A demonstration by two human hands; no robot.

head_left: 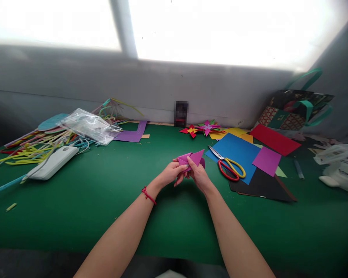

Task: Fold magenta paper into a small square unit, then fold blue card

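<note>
A folded piece of magenta paper point(196, 157) is held above the green table, one pointed corner aimed up and to the right. My left hand point(171, 172) is closed on its left side, thumb across the front; a red cord bracelet circles that wrist. On the other side, my right hand point(199, 175) pinches the same paper near its middle, and the two hands nearly meet. The fingers behind the paper are partly hidden. To the right lie scissors point(228, 165) with one red and one yellow handle, resting across blue paper point(234, 148).
Folded paper flowers point(206, 127) lie near the wall. Red paper point(275, 139), a magenta square point(266, 161) and black sheets point(258, 188) are at right, near a bag point(284, 116). Craft stems point(31, 152), clear plastic point(89, 125) and a white power strip point(53, 163) fill the left.
</note>
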